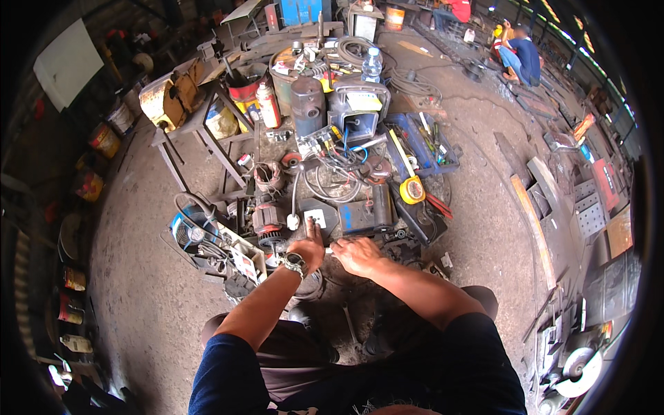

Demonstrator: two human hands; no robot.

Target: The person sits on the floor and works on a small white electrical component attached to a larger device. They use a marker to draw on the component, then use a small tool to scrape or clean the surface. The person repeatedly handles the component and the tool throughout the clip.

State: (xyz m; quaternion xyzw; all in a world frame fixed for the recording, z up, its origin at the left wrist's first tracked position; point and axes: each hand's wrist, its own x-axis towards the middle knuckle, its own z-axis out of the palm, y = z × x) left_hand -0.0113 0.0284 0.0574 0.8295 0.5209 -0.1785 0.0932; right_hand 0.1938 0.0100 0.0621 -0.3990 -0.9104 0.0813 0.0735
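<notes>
My left hand (308, 250), with a watch (294, 263) at its wrist, reaches over the near edge of the work surface. Its fingers stretch away from me, the tips by a dark plate (325, 214) bearing a white square piece (315, 219). Close on its right, my right hand (355, 255) has its fingers curled, and a small pale bit shows between the two hands; what it is I cannot make out. Left of the hands lies a reddish motor body (267, 218) with a dark toothed end. A dark metal block with a blue mark (356, 218) lies just beyond my right hand.
A yellow tape measure (412, 190) and a blue tool tray (423, 142) sit to the right. Cables (335, 183), a dark cylinder (308, 105) and a water bottle (372, 64) crowd farther back. A blue-and-white container (187, 232) stands left. Another person (523, 59) squats far right.
</notes>
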